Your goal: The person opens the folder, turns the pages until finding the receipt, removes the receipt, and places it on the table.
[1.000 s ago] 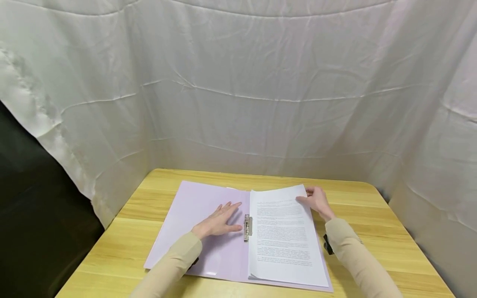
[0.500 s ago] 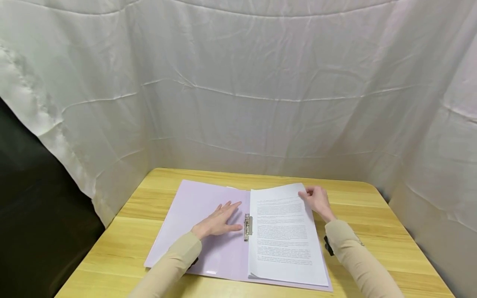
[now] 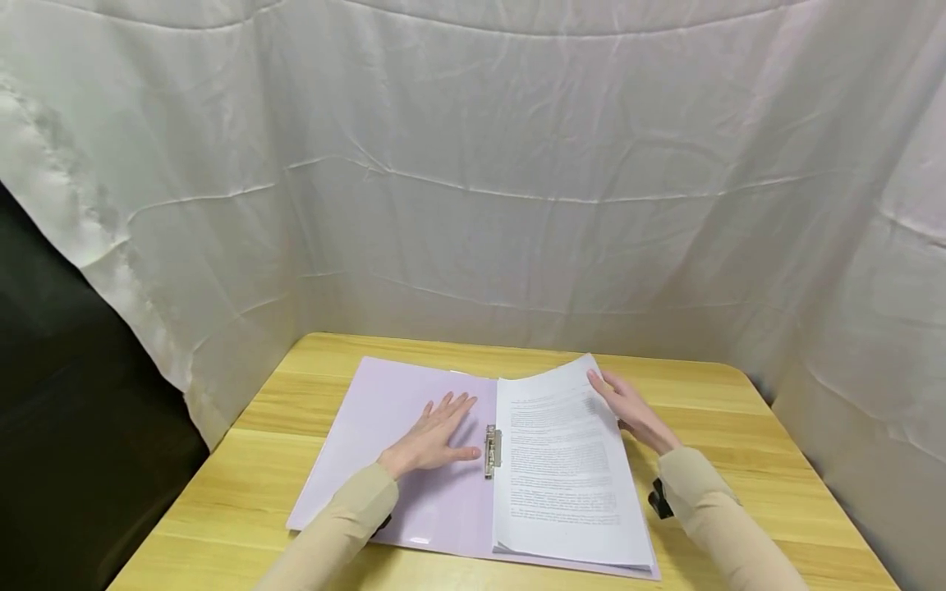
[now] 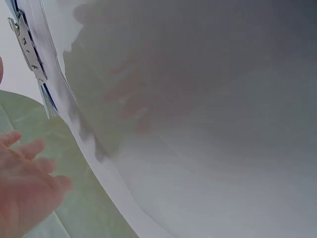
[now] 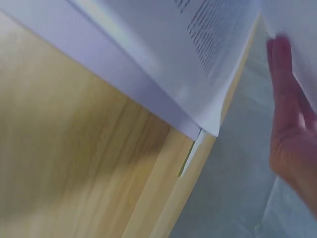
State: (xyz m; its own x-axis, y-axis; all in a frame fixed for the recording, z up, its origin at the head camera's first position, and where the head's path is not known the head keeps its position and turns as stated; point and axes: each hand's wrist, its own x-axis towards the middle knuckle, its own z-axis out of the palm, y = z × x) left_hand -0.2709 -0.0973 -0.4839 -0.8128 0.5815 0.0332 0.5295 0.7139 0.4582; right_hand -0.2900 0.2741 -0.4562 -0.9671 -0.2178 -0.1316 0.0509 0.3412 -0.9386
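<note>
A light purple clip folder (image 3: 414, 377) lies spread out on the table. Its metal clip (image 3: 493, 451) sits along the spine, beside a stack of printed paper (image 3: 569, 525) on the right side. My left hand (image 3: 429, 439), fingers straight and spread, is over the bare left cover, with the thumb pointing at the clip. At the stack's upper right corner, my right hand (image 3: 631, 410) holds the raised edge of the top sheet (image 3: 557, 386), thumb side over it and other fingers partly hidden. The right wrist view shows the fingers (image 5: 283, 74) against the lifted sheet.
A wooden table (image 3: 732, 460) carries the folder, whose lower edge lies near the table's front. Pale cloth curtains (image 3: 517, 164) hang behind and at both sides. A dark panel (image 3: 81, 394) shows at the left.
The top sheet's upper right corner has risen and bent further leftward, with my right hand turning along its edge. My left hand has barely shifted.
</note>
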